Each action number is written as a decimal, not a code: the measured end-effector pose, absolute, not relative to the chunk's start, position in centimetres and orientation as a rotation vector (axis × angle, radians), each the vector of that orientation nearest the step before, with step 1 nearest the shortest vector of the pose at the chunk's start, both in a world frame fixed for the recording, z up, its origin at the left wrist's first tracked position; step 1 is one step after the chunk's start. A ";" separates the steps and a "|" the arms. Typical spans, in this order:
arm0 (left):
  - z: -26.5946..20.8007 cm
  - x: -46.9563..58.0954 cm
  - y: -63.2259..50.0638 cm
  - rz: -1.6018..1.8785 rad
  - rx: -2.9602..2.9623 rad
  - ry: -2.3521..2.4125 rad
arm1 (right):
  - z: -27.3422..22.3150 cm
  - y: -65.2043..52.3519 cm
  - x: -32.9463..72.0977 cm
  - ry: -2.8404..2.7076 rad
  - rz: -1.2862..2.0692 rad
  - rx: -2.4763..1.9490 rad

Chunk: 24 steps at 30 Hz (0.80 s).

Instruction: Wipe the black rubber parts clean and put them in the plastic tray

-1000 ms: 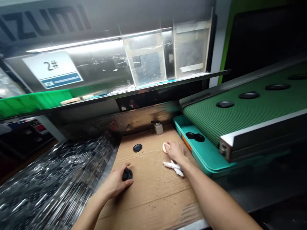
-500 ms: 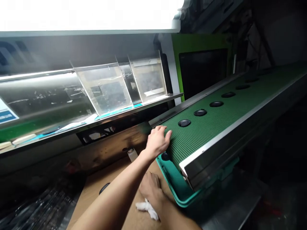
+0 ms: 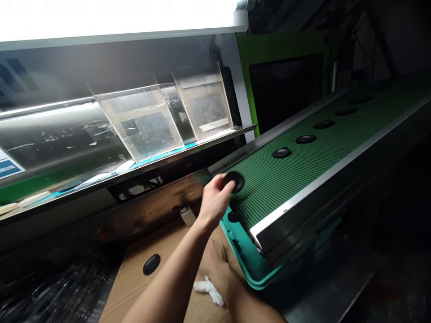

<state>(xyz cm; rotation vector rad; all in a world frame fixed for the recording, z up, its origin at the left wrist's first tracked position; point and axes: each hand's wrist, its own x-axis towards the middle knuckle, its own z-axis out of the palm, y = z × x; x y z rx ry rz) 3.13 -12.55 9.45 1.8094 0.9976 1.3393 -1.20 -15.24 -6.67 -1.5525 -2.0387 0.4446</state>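
Black disc [image 3: 239, 180] shifts to conveyor belt's [image 3: 261, 197] end, pinched in left hand [image 3: 214, 199]. Best gripped rimward. Right hand's [image 3: 213, 259] hold unclear.

Overhead glare, dim right side.

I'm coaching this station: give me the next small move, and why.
Probably draw the left hand, with its disc, toward the cardboard: the disc is already gripped at the belt's near end, and the left forearm crosses the right hand in view, so this would likely uncross them.
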 end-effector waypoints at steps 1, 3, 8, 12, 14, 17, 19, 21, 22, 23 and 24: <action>7.9 0.4 -14.3 1.354 1.643 1.025 | -6.7 -15.3 -1.3 -2.008 0.438 -1.573; 4.1 -5.3 -17.7 1.391 1.246 1.103 | -6.8 -15.4 -1.4 -1.977 0.434 -1.593; -4.7 -15.7 -23.0 1.414 0.718 1.195 | -7.2 -15.3 -1.3 -1.989 0.368 -1.600; -6.9 -17.5 -24.0 1.473 0.611 1.133 | -7.1 -15.4 -1.4 -1.912 0.467 -1.550; -6.9 -17.6 -24.0 1.461 0.605 1.058 | -6.7 -15.8 -2.1 -1.813 0.599 -1.378; -6.7 -18.1 -23.9 1.429 0.621 0.892 | -6.4 -17.0 -3.6 -1.790 0.800 -1.044; -6.6 -18.7 -24.0 1.433 0.561 0.772 | -6.5 -17.9 -4.5 -1.882 0.840 -0.977; -6.7 -19.4 -24.1 1.424 0.436 0.673 | -6.8 -18.6 -5.0 -1.973 0.774 -1.056; -6.7 -19.6 -24.1 1.414 0.375 0.632 | -6.9 -19.0 -5.1 -2.000 0.719 -1.121; -6.8 -19.8 -24.1 1.406 0.326 0.597 | -6.9 -19.3 -5.3 -2.017 0.660 -1.188; -6.8 -19.8 -24.1 1.409 0.292 0.571 | -6.8 -19.7 -5.5 -2.029 0.598 -1.257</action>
